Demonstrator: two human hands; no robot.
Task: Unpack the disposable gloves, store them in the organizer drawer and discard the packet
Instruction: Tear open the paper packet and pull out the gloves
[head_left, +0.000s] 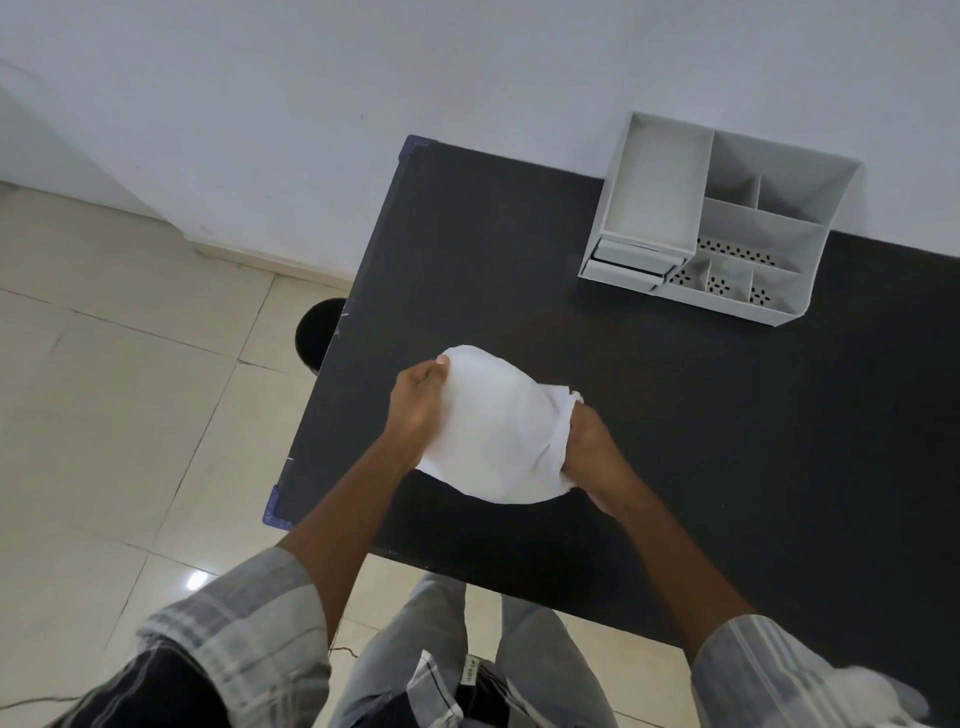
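Observation:
A white packet of disposable gloves (496, 428) is held above the near left part of the black table (727, 441). My left hand (415, 410) grips its left edge, thumb on top. My right hand (592, 447) clutches its right end, where the material bunches and looks torn. The grey desk organizer (722, 228) stands at the back of the table against the wall, with two small drawers (623, 265) at its lower left, both slightly pulled out. I cannot see any loose gloves.
A black waste bin (317, 332) stands on the tiled floor just left of the table's left edge. The organizer has a large tray and several small compartments. A white wall runs behind the table.

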